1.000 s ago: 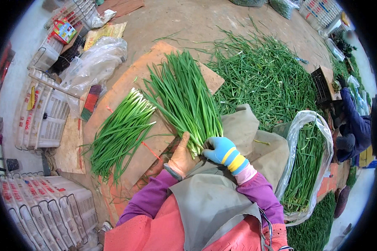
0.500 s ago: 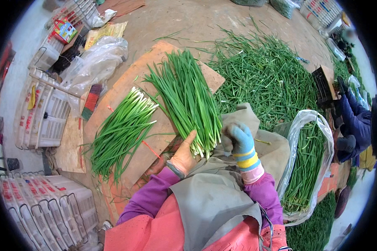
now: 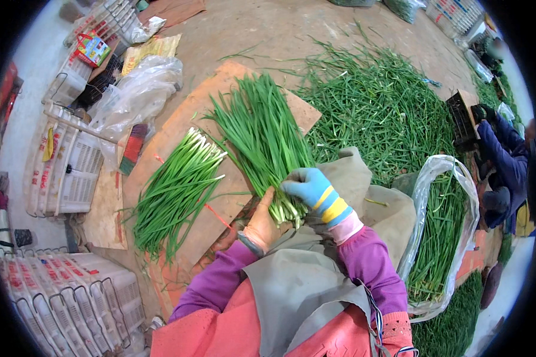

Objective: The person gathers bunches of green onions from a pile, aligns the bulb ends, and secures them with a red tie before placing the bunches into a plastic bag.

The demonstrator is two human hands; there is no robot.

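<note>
A bundle of long green chives (image 3: pixel 262 134) lies on a brown cardboard sheet (image 3: pixel 184 122), leaves fanned away from me. My left hand (image 3: pixel 261 223), bare, cups the pale root end from the left. My right hand (image 3: pixel 312 189), in a blue glove with yellow and blue cuff, closes over the same root end from the right. A second chive bundle (image 3: pixel 175 190) lies to the left on the cardboard, white ends pointing up-right. A thin red band (image 3: pixel 219 216) lies on the cardboard near my left hand.
A large loose heap of chives (image 3: pixel 381 113) covers the ground at right. A clear plastic bag (image 3: pixel 441 220) of chives stands by my right arm. White plastic crates (image 3: pixel 71 172) stack at left. Another person in dark blue (image 3: pixel 506 160) works at far right.
My right hand lifted off the root end, then came back down and closed over it beside the left hand. The bundle stayed in place.
</note>
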